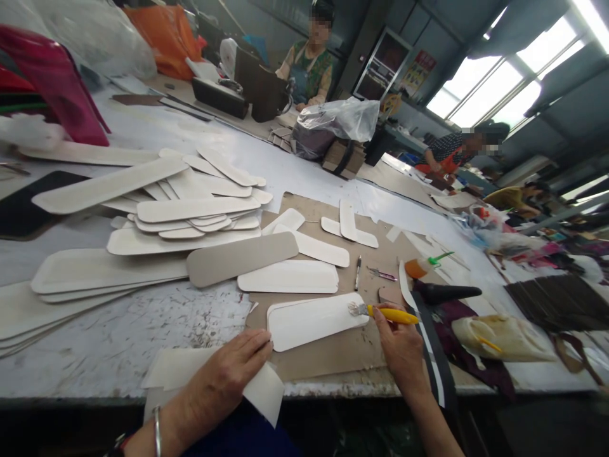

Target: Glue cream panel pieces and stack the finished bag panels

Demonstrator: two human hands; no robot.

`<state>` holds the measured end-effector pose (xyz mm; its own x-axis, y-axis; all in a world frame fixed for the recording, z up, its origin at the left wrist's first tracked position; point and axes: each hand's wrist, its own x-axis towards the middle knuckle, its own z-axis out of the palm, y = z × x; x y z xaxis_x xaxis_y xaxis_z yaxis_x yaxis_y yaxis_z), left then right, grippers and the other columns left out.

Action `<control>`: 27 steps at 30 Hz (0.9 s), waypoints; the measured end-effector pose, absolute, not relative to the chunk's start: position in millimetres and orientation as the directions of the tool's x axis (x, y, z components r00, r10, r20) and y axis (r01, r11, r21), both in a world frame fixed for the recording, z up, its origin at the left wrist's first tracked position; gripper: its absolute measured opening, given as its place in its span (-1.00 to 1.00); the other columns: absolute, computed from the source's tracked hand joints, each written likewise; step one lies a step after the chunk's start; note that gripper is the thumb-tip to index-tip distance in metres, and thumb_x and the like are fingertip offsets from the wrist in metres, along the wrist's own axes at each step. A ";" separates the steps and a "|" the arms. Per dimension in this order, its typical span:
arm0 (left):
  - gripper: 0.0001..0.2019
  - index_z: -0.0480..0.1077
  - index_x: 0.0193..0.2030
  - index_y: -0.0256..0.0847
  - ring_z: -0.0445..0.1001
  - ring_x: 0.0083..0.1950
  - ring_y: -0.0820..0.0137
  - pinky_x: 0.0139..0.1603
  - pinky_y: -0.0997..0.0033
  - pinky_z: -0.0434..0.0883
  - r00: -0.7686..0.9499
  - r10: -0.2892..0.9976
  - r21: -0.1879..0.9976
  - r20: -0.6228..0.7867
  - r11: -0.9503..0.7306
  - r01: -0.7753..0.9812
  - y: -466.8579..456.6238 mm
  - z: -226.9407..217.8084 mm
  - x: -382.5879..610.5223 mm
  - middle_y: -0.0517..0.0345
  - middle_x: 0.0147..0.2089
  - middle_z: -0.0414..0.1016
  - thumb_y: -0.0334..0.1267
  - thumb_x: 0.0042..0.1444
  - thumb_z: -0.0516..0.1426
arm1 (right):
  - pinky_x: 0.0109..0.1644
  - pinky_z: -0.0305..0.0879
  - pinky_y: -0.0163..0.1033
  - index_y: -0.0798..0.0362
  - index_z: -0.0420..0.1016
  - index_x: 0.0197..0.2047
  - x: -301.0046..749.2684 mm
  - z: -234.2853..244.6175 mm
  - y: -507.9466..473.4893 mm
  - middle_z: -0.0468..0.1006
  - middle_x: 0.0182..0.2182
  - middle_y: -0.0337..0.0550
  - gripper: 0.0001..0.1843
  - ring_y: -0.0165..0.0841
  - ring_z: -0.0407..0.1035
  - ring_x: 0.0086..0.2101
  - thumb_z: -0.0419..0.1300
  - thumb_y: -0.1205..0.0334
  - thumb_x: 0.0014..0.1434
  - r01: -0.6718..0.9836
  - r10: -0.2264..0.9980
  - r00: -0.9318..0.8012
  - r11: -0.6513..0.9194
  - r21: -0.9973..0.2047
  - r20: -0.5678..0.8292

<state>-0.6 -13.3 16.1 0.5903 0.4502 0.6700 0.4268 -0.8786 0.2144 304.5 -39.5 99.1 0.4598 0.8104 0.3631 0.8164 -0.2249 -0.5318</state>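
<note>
My right hand [399,339] grips a brush by its yellow handle [394,314]. The brush's bristles [354,309] rest on the right end of a long white panel [314,324] with rounded corners. At the panel's left end, my left hand [233,365] pinches its edge with the fingers close together. Another piece seems to lie just under this panel. Beneath my left wrist are loose off-white sheets [264,390], one jutting past the table's front edge. More white panels [288,277] lie behind the panel being brushed, one beige-grey panel [242,259] among them.
A heap of white panels [200,209] covers the left side. Brown cardboard [323,368] lies beneath the work. A pen [358,273], an orange bottle with green nozzle [417,267] and a yellowish plastic container [499,336] are to the right. Co-workers [309,70] sit farther back.
</note>
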 end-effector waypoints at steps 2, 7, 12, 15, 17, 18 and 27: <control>-0.63 0.38 -0.06 -0.37 0.44 -0.01 0.29 -0.03 0.27 0.49 0.591 0.452 0.215 0.668 -0.878 0.428 -13.7 16.0 -1.1 -0.10 -0.07 0.47 -0.62 0.13 -0.15 | -0.20 0.29 -0.10 0.06 0.40 -0.27 309.4 97.3 -39.7 0.53 -0.32 -0.02 -0.50 -0.19 0.42 -0.31 0.01 -0.24 0.09 0.858 0.813 0.414 -0.198 -0.474 0.410; -0.64 0.39 -0.06 -0.34 0.44 -0.02 0.31 -0.04 0.30 0.49 0.583 0.442 0.203 0.682 -0.880 0.430 -13.3 14.6 -3.0 -0.09 -0.08 0.48 -0.59 0.16 -0.14 | -0.14 0.33 -0.08 0.07 0.41 -0.29 295.0 90.8 -43.9 0.53 -0.32 0.00 -0.51 -0.19 0.43 -0.27 0.00 -0.21 0.12 0.870 0.822 0.342 -0.094 -0.483 0.456; -0.59 0.40 -0.05 -0.33 0.45 -0.03 0.32 -0.06 0.35 0.49 0.600 0.444 0.189 0.666 -0.878 0.439 -12.0 16.5 -5.7 -0.09 -0.08 0.48 -0.61 0.12 -0.16 | -0.12 0.35 -0.10 0.06 0.42 -0.24 284.1 99.3 -49.8 0.54 -0.28 -0.05 -0.61 -0.21 0.45 -0.25 0.08 -0.12 0.12 0.780 0.850 0.400 -0.120 -0.613 0.342; -0.60 0.41 -0.06 -0.33 0.46 -0.03 0.31 -0.06 0.33 0.49 0.599 0.445 0.194 0.665 -0.878 0.437 -11.6 16.1 -6.2 -0.10 -0.08 0.48 -0.61 0.12 -0.15 | -0.11 0.36 -0.07 0.06 0.42 -0.25 296.3 101.3 -47.2 0.53 -0.28 -0.04 -0.61 -0.20 0.44 -0.25 0.07 -0.11 0.12 0.821 0.812 0.407 -0.125 -0.558 0.418; -0.60 0.40 -0.06 -0.33 0.46 -0.02 0.30 -0.06 0.32 0.49 0.593 0.442 0.196 0.673 -0.880 0.434 -11.5 13.4 -6.1 -0.10 -0.07 0.48 -0.61 0.13 -0.15 | -0.10 0.37 -0.05 0.07 0.43 -0.26 301.7 94.6 -45.0 0.54 -0.30 -0.02 -0.63 -0.19 0.44 -0.25 0.07 -0.07 0.13 0.860 0.818 0.332 -0.059 -0.506 0.469; -0.60 0.40 -0.05 -0.32 0.45 -0.02 0.30 -0.05 0.32 0.48 0.592 0.441 0.197 0.675 -0.881 0.431 -11.6 11.1 -6.1 -0.10 -0.06 0.47 -0.61 0.12 -0.14 | -0.09 0.38 -0.05 0.07 0.44 -0.25 300.8 89.4 -44.8 0.54 -0.31 -0.02 -0.67 -0.20 0.44 -0.24 0.08 -0.03 0.15 0.874 0.826 0.285 -0.016 -0.485 0.487; -0.55 0.33 0.08 -0.25 0.37 0.10 0.32 0.07 0.32 0.41 0.593 0.485 0.263 0.643 -0.867 0.424 -14.2 -9.8 -7.8 -0.06 0.04 0.42 -0.60 0.14 -0.15 | -0.12 0.43 -0.26 0.00 0.45 -0.16 192.4 71.1 -66.5 0.55 -0.29 -0.14 -0.82 -0.35 0.45 -0.23 0.11 0.33 0.16 0.707 0.870 0.136 0.249 -0.662 0.473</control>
<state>-7.8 -14.2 -9.8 0.5929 0.4846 0.6431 0.4237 -0.8669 0.2627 192.4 -66.5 71.1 0.1365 0.8705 0.4729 0.7068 0.2489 -0.6622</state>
